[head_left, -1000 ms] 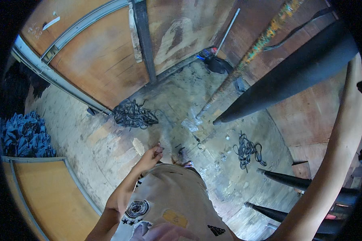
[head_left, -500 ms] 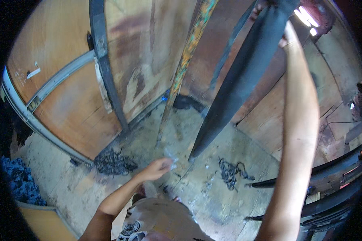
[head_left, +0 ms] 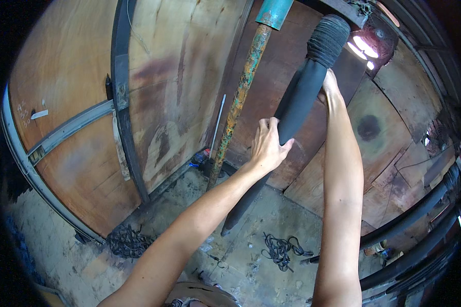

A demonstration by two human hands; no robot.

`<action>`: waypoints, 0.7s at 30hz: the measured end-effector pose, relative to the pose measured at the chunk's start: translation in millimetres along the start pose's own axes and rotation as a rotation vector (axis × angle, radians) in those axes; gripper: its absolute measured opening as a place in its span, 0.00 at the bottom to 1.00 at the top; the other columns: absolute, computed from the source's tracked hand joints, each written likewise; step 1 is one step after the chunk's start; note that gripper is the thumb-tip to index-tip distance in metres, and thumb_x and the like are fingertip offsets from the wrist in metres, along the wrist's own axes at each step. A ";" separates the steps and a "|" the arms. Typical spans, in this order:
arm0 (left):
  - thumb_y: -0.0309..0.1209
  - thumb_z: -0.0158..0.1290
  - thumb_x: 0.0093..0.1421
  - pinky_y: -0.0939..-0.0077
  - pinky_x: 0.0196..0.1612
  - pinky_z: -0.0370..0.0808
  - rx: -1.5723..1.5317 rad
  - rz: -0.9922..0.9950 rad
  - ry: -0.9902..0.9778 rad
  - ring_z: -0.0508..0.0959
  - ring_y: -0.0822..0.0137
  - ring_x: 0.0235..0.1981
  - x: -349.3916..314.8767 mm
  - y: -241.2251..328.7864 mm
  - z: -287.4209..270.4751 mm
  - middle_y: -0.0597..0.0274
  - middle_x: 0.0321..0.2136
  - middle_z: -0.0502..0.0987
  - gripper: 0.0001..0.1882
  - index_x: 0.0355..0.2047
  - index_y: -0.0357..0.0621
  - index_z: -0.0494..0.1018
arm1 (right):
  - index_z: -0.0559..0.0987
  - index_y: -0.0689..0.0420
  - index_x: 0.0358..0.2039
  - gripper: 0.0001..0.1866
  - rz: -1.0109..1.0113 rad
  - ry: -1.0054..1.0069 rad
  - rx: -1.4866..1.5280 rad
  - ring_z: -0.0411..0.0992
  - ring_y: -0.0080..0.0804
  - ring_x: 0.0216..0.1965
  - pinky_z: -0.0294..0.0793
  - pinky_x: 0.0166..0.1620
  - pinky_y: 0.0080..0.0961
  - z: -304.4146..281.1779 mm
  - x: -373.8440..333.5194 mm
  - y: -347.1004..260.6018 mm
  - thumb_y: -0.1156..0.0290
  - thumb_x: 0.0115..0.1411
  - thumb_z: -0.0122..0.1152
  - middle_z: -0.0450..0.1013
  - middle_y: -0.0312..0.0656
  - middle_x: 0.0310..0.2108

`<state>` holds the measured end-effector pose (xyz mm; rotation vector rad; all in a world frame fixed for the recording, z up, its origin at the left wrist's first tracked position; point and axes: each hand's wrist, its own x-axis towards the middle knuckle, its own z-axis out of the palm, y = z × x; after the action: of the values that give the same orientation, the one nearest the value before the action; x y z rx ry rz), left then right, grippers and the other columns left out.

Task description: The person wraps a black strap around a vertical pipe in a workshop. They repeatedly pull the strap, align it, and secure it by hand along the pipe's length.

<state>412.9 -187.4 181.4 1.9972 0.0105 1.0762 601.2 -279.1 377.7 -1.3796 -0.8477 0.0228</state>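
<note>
A long, dark grey-black rubber tube (head_left: 297,105) hangs at a slant from a dark metal bar (head_left: 346,11). Strips are wound tightly round its top, making a ribbed wrapping (head_left: 329,41). About halfway along the tube, my left hand (head_left: 269,143) is closed round it, thumb on the near side. My right hand (head_left: 330,84) reaches up to the tube's right side just below the wrapping; its fingers curl behind the rubber and are mostly hidden. Below my left hand, the tube narrows to a pointed lower end (head_left: 230,223) close above the floor.
A rusty, paint-flecked pole (head_left: 239,97) stands left of the tube. Tangled black strips (head_left: 281,250) and a larger black heap (head_left: 127,242) lie on the floor. More black tubes (head_left: 410,220) hang at right, below a fan (head_left: 376,41). Wooden panels (head_left: 174,77) enclose the corner.
My left hand has risen from waist height onto the tube. The view has tilted upward, bringing the wrapped top into sight. My right hand is still at the tube's upper part.
</note>
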 end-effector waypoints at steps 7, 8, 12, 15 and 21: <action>0.36 0.66 0.55 0.48 0.48 0.75 0.095 0.059 0.077 0.73 0.39 0.52 8.1 -13.2 -3.2 0.43 0.51 0.67 0.30 0.50 0.38 0.63 | 0.83 0.64 0.39 0.14 -0.358 0.295 -0.665 0.68 0.19 0.33 0.67 0.38 0.20 -33.1 -119.0 -23.9 0.63 0.67 0.62 0.74 0.32 0.29; 0.35 0.65 0.56 0.48 0.48 0.76 0.101 0.052 0.072 0.73 0.40 0.52 8.3 -13.2 -2.3 0.43 0.51 0.67 0.29 0.50 0.38 0.63 | 0.83 0.63 0.38 0.13 -0.342 0.345 -0.650 0.68 0.19 0.32 0.67 0.38 0.19 -28.9 -138.8 -21.2 0.64 0.66 0.62 0.74 0.32 0.29; 0.36 0.66 0.56 0.51 0.49 0.78 0.155 0.061 0.010 0.75 0.41 0.51 16.0 -19.5 -5.1 0.42 0.52 0.66 0.30 0.52 0.35 0.63 | 0.82 0.65 0.36 0.11 -0.470 0.253 -0.645 0.69 0.21 0.30 0.68 0.37 0.22 14.7 -189.7 -5.1 0.68 0.65 0.64 0.73 0.34 0.28; 0.39 0.67 0.55 0.56 0.53 0.77 0.020 0.039 -0.095 0.78 0.45 0.49 35.2 -26.8 -20.9 0.39 0.50 0.71 0.33 0.54 0.31 0.67 | 0.82 0.64 0.36 0.07 -0.619 0.269 -0.892 0.74 0.36 0.30 0.73 0.36 0.29 58.0 -199.6 8.5 0.72 0.62 0.64 0.74 0.45 0.29; 0.41 0.44 0.73 0.68 0.57 0.71 -0.593 0.254 0.034 0.78 0.64 0.51 95.0 13.5 -54.3 0.49 0.48 0.80 0.23 0.52 0.31 0.74 | 0.81 0.59 0.33 0.03 -0.715 0.264 -1.199 0.76 0.50 0.32 0.76 0.37 0.42 119.6 -182.0 32.0 0.75 0.58 0.64 0.72 0.48 0.30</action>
<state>430.5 -124.4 270.2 1.4652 -0.4997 1.1109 422.0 -258.3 251.5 -1.9893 -1.1312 -1.3794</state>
